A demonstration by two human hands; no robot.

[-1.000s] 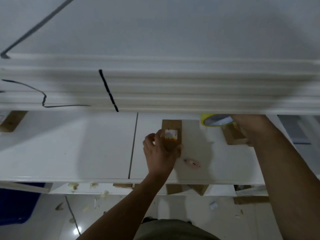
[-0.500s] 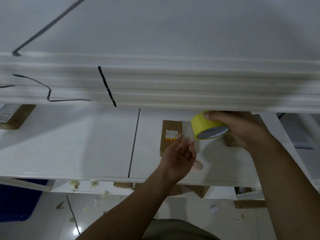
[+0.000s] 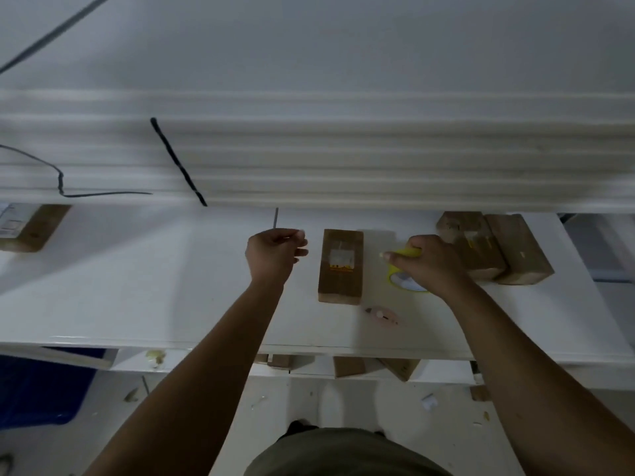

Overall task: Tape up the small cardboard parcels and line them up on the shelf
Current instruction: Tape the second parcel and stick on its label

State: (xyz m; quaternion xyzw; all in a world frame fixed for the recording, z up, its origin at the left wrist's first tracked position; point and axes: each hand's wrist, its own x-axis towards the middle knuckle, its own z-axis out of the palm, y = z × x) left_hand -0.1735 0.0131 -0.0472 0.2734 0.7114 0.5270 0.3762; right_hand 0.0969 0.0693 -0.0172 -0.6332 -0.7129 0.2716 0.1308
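Right at the grip, our right hand (image 3: 433,266) is wrapped around the yellow tape roll (image 3: 407,274), fingers curled over the top of it. The roll is just to the right of the parcel (image 3: 340,269) we're working on. Our left hand (image 3: 275,254) is on the other side of that parcel, curled up with thumb and forefinger together like it's pinching a tape end. Honestly we can't tell if any tape is in there (nothing shows between the two hands in this light). The parcel lies flat near the middle of the white shelf (image 3: 137,286), long side running away from us, with neither hand touching it. If we're about to lay a strip, our guess is the trick is to keep the tape taut and level, bring it down centred on the parcel, then press from the middle outward so it doesn't wrinkle or grab the shelf. The little pink thing (image 3: 381,316) just in front of the parcel might be a cutter, but it's too blurry to say. Two more parcels (image 3: 515,249) sit side by side behind the right hand. As for writing, the parcel has a white label (image 3: 340,257) with an orange strip along its near edge. Nothing on it is readable, and no brand shows on the roll.
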